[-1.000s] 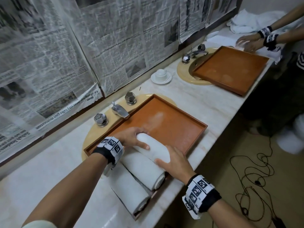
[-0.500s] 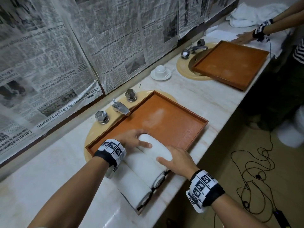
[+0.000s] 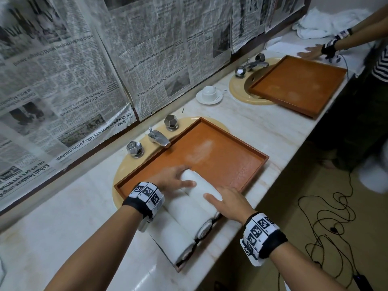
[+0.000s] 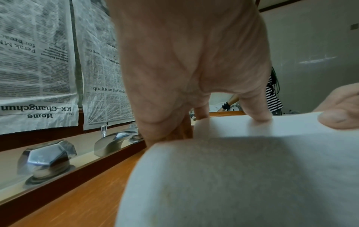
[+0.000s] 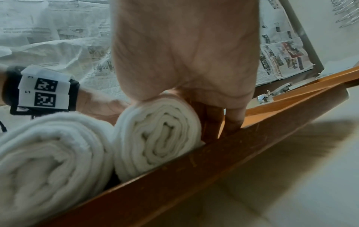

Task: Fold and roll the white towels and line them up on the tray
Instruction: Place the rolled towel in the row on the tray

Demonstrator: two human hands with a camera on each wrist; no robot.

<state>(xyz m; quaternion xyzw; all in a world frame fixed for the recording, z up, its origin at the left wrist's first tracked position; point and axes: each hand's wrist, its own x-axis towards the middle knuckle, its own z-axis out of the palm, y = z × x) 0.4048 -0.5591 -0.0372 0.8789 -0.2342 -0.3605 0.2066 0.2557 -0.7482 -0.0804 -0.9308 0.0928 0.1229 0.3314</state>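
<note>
An orange-brown wooden tray (image 3: 265, 159) lies over the near sink. Three rolled white towels lie side by side at its near left end: the first roll (image 3: 170, 238), the second roll (image 3: 181, 211) and the third roll (image 3: 200, 189). My left hand (image 3: 175, 177) holds the third roll's far end, thumb over the top. My right hand (image 3: 227, 199) grips its near end, fingers (image 5: 233, 119) down its right side inside the tray rim (image 5: 194, 169). The right wrist view shows the spiral ends of the third roll (image 5: 157, 135) and the second roll (image 5: 48, 153). In the left wrist view my left hand (image 4: 194, 76) touches that third roll (image 4: 252, 127).
A faucet (image 3: 158, 138) and two knobs stand behind the tray. A cup on a saucer (image 3: 209, 93) sits on the marble counter. A second tray (image 3: 298, 85) lies over the far sink, with another person's hand (image 3: 310, 53) and loose white towels (image 3: 327, 24) beyond. Cables (image 3: 327, 206) trail on the floor.
Both hands keep hold of the third roll, which stays against the second roll. The head view has shifted a little. The other person's hands have moved along the far counter.
</note>
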